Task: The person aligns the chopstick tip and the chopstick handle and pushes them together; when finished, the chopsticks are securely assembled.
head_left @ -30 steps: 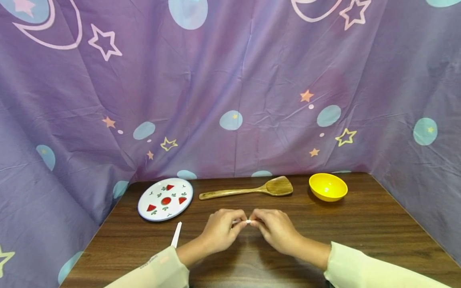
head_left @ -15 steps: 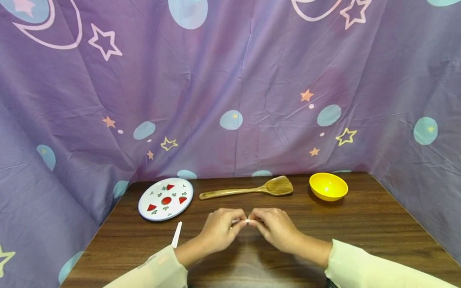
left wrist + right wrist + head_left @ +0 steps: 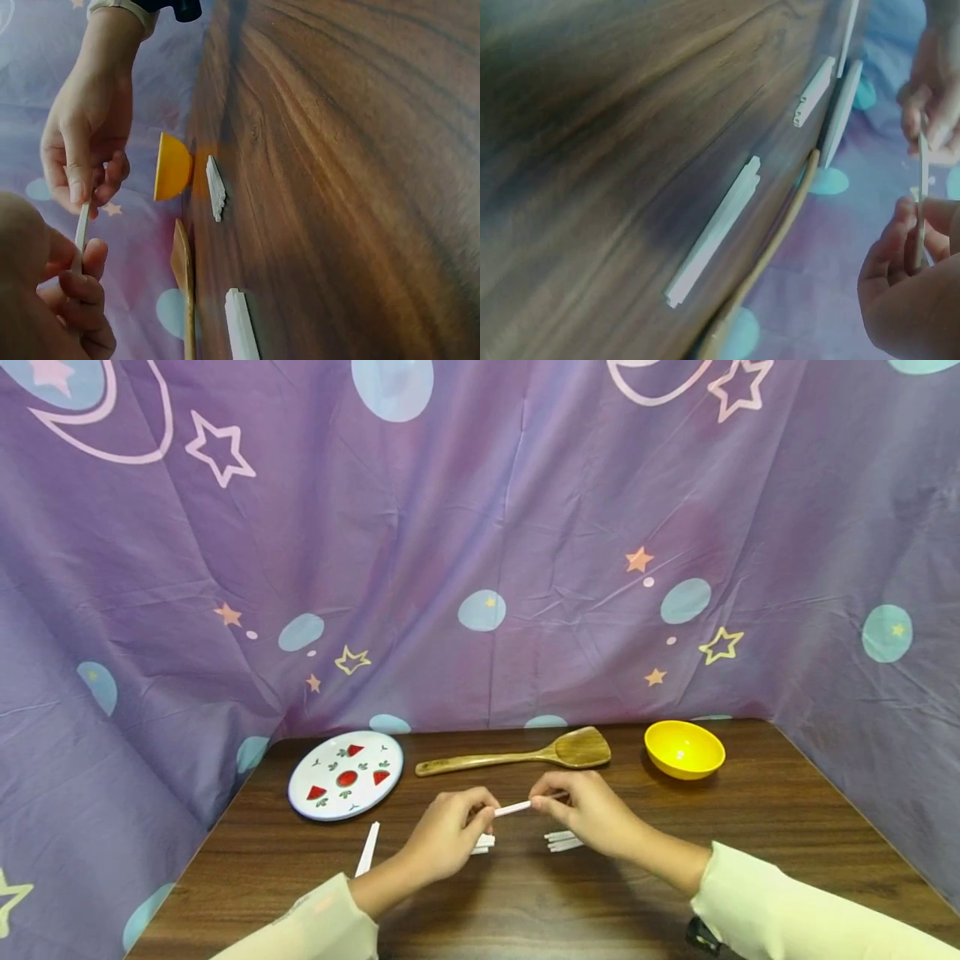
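My left hand (image 3: 450, 835) and right hand (image 3: 596, 814) hold one thin white stick (image 3: 513, 808) between them, raised over the table. Each pinches it with thumb and fingers, leaving a short length bare in the middle. The right wrist view shows the stick (image 3: 924, 169) running into the curled fingers of both hands. Below the left hand lies a small bundle of white sticks (image 3: 483, 843), partly hidden by it. A second bundle (image 3: 562, 841) lies under the right hand; its full length shows in the right wrist view as a bundle (image 3: 714, 234) with uneven ends.
More white sticks (image 3: 367, 849) lie by the left forearm. Along the back of the wooden table (image 3: 787, 827) stand a watermelon-patterned plate (image 3: 330, 752), a wooden spatula (image 3: 581, 748) and a yellow bowl (image 3: 684, 749). A purple curtain (image 3: 420, 677) hangs behind.
My hands were close together with only a small white bit showing between the fingertips. They have moved apart, the right one up and rightward, revealing more of the stick and both bundles beneath.
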Demonstrator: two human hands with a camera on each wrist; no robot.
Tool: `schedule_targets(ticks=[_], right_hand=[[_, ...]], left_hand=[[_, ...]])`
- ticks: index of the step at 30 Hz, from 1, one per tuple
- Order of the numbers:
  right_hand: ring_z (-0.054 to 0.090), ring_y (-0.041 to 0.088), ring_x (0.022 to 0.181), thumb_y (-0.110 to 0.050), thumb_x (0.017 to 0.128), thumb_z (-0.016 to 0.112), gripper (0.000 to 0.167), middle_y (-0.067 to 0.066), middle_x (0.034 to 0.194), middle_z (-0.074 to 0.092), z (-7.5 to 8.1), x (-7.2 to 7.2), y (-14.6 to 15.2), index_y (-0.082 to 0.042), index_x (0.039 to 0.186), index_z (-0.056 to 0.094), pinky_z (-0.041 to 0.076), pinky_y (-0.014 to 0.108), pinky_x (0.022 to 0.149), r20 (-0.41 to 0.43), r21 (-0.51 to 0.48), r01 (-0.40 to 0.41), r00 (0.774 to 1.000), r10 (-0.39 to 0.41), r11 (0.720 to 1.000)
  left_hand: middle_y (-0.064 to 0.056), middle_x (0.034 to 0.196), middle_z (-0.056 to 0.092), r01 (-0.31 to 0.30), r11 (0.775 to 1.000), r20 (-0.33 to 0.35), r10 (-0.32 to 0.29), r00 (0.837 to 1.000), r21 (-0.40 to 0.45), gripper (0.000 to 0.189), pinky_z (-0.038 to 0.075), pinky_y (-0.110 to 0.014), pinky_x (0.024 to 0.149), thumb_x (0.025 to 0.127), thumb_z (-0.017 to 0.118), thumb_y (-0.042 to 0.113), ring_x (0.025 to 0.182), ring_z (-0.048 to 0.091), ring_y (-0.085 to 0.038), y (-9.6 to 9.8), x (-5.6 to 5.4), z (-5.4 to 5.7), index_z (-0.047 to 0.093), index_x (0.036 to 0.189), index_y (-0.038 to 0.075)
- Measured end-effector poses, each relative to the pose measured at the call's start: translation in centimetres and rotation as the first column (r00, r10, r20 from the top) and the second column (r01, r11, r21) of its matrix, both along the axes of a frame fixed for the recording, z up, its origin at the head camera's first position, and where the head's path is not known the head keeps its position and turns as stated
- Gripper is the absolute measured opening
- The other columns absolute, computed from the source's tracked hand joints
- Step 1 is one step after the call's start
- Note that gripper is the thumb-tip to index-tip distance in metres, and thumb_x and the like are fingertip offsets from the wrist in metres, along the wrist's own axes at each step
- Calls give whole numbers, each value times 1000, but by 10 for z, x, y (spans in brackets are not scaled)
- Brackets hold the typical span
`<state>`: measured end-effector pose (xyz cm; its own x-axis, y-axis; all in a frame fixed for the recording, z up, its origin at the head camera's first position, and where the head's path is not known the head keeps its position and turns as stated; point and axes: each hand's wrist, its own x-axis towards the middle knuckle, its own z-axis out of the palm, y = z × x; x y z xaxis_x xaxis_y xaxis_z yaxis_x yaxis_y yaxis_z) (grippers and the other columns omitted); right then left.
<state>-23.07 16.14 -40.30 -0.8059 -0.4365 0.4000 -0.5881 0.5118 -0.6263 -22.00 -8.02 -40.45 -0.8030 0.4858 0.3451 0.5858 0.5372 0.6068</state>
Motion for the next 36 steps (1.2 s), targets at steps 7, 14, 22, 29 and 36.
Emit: schedule_targets(ticks=[7,14,22,29,36], right_hand=[[71,23,75,0,93,72,13,15,83,70,1,-8,0,8,102,67,62,36,70,295,-299,42,954,51,953],[72,21,75,8,91,71,36,15,85,69,2,-10,-14,16,121,53,63,36,72,351,-482,56,927,134,875],[71,21,77,3,92,71,41,20,90,72,-4,-13,-22,13,128,57,63,37,73,357,-443,54,926,121,895],[70,20,81,-1,93,73,33,23,95,73,-17,-25,-7,14,120,63,62,41,76,321,-368,53,944,74,928],[65,7,84,-9,89,78,21,3,90,74,-42,-45,25,3,106,73,53,24,79,195,-73,-6,981,20,997]], left_hand=[[-10,81,73,38,980,278,-92,956,195,4,60,-34,63,99,64,0,66,65,-12,0,7,-4,68,101,1],[-18,90,73,28,944,441,-180,879,330,12,58,-28,60,96,67,-3,76,71,-25,8,18,-8,61,105,-6],[-17,105,64,-5,917,385,-162,908,398,49,60,-30,60,89,68,-13,80,69,-17,14,26,-13,56,133,3],[-13,108,63,-24,935,367,-115,923,353,41,62,-34,62,87,71,-12,80,69,-13,1,26,-20,65,125,4],[-18,107,65,-23,951,359,-94,929,309,42,62,-35,62,86,73,-11,78,67,-10,-24,27,-26,64,125,-3]])
